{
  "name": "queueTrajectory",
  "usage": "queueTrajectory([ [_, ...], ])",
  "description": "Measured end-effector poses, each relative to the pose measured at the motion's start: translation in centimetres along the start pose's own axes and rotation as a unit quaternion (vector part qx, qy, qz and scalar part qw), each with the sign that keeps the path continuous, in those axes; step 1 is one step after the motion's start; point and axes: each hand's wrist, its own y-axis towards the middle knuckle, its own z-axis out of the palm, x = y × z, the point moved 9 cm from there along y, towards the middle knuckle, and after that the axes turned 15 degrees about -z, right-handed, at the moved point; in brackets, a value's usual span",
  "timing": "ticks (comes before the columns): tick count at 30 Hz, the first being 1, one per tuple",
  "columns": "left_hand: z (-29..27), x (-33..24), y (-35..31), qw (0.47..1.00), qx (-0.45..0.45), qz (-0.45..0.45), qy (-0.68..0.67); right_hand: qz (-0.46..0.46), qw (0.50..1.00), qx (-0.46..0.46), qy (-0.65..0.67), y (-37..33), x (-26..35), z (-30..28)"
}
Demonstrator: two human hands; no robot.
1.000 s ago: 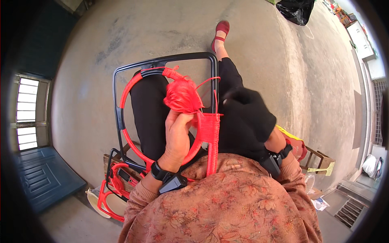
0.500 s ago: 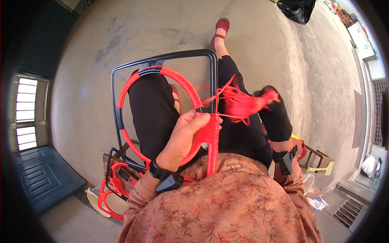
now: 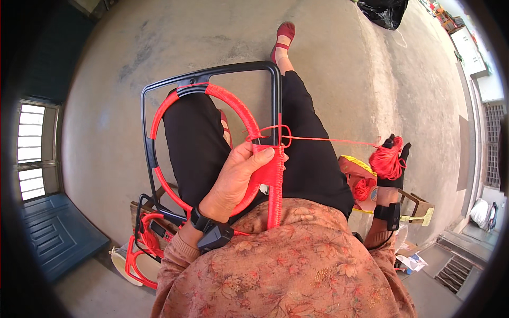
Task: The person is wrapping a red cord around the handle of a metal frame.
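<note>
A black metal frame (image 3: 212,69) with a round ring inside it rests across my lap. Red cord (image 3: 233,103) is wound tightly round much of the ring, and a solid red wrapped patch (image 3: 271,168) joins ring and side bar. My left hand (image 3: 233,172) is closed on that patch, thumb on top. Out to the right, my right hand (image 3: 404,159), in a black glove, grips a loose bundle of red cord (image 3: 386,163). A taut strand (image 3: 331,140) runs from the bundle to a loop (image 3: 287,137) round the side bar, just above my left hand.
Beside my right thigh is a reddish bag (image 3: 347,168) with yellow edging, holding more red cord (image 3: 363,188). A wooden stool (image 3: 421,214) stands behind it. At lower left lie another red-wrapped frame (image 3: 139,265) and a phone (image 3: 158,229). A black plastic bag (image 3: 384,13) sits far ahead.
My right hand has moved outward to the right with the cord bundle, drawing the slack strand straight. A loop now shows round the side bar. My left hand keeps its hold.
</note>
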Motion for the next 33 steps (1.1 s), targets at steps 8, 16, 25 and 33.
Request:
queueTrajectory([
  [8,-0.2,0.2,0.0,0.999,0.02,0.014,-0.021,0.101,0.929,0.188,-0.302,-1.1,-9.9,16.3],
  [16,0.7,-1.2,-0.5,0.997,0.001,0.068,-0.03,0.222,0.909,0.214,-0.282,0.0,-14.0,20.3],
  [25,0.1,-1.0,-0.2,0.998,0.004,0.054,-0.014,0.06,0.772,0.327,-0.543,-0.3,-9.6,18.9],
  [33,0.0,-1.0,-0.5,0.998,-0.006,0.058,-0.011,0.093,0.728,0.21,-0.646,-2.9,-5.5,16.6],
])
